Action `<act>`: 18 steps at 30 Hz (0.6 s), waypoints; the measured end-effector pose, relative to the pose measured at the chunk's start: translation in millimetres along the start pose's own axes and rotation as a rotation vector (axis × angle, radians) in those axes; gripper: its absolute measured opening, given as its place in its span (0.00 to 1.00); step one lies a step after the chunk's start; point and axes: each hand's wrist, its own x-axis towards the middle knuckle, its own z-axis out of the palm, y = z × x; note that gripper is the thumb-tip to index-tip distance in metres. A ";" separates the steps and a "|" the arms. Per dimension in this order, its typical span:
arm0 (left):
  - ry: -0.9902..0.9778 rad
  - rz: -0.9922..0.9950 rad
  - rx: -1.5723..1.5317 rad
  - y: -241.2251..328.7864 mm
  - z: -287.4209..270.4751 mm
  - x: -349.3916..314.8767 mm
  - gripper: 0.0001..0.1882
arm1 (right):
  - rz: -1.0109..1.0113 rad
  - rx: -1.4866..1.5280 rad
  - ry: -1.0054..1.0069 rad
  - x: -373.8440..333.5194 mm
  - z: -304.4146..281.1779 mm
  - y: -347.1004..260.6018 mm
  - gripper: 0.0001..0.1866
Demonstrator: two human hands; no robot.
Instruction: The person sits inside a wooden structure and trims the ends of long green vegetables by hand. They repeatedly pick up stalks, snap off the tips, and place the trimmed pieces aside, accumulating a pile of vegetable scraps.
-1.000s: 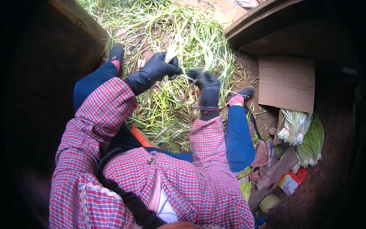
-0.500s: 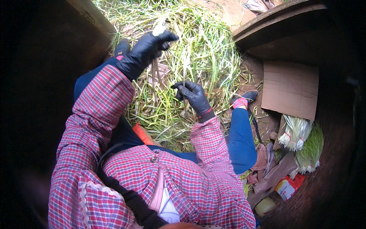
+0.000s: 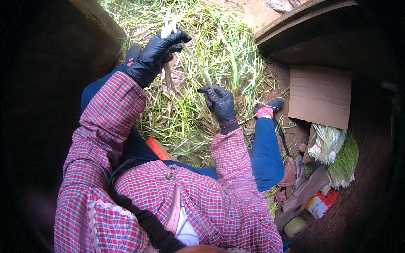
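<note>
My left hand (image 3: 154, 55), in a black glove, is closed around a few pale vegetable stalks (image 3: 168, 29). Their white parts stick up above the fist, and brownish ends hang below it. Between my two hands slants a single thin pale stalk (image 3: 197, 65). Its lower end is pinched by my right hand (image 3: 220, 104), also black-gloved. The upper end meets the fingertips of my left hand. Under both hands lies a thick litter of green and yellowish leaves (image 3: 230, 55).
Bundles of white stalks (image 3: 327, 145) and green leaves (image 3: 345, 162) lie at the right beneath a cardboard sheet (image 3: 319, 97). Near them are a red and white packet (image 3: 321, 205) and crumpled wrapping (image 3: 310, 192). Wooden boards (image 3: 303, 19) edge the far right; my legs flank the litter.
My right hand has shifted slightly right and its fingers have turned upward. The stalk in it, upright before, now slants up to my left hand, which has moved slightly left.
</note>
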 end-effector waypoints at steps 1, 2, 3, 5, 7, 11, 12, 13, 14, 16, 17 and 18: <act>-0.035 0.027 -0.036 2.6 0.3 -3.4 0.17 | -0.049 -0.018 0.011 0.2 -2.0 -0.2 0.13; -0.131 0.036 0.008 -0.7 9.9 -7.6 0.18 | -0.047 0.026 -0.047 0.1 -1.3 -0.2 0.12; -0.260 -0.086 -0.081 -5.4 17.0 -17.0 0.19 | -0.027 0.057 -0.085 1.8 0.1 -0.2 0.11; -0.390 -0.123 -0.257 -12.8 27.9 -20.7 0.18 | 0.007 0.077 -0.121 2.6 3.8 0.8 0.10; -0.191 -0.162 -0.509 -16.7 21.5 -12.0 0.17 | 0.022 0.058 -0.122 -0.3 3.5 4.9 0.11; -0.369 -0.119 -0.958 -16.3 -35.2 28.4 0.13 | -0.020 0.179 -0.036 -12.4 -28.2 32.2 0.13; -0.283 -0.048 -0.861 -16.2 -49.6 35.6 0.12 | 0.010 0.201 0.005 -14.2 -42.3 43.8 0.13; -0.333 0.117 -0.842 -14.0 -63.5 38.9 0.09 | 0.028 0.242 -0.018 -13.4 -56.9 57.1 0.12; -0.368 0.215 -0.816 -7.1 -75.3 44.4 0.10 | 0.092 0.213 0.045 -14.4 -73.5 70.7 0.12; -0.458 0.437 -0.584 14.2 -95.2 44.6 0.12 | 0.223 0.151 0.123 -14.2 -98.9 100.7 0.11; -0.379 0.549 -0.392 26.8 -103.3 41.6 0.13 | 0.258 0.120 0.196 -16.5 -107.4 114.3 0.11; -0.399 0.622 -0.160 41.4 -112.3 38.2 0.14 | 0.311 0.056 0.385 -18.5 -109.0 128.9 0.11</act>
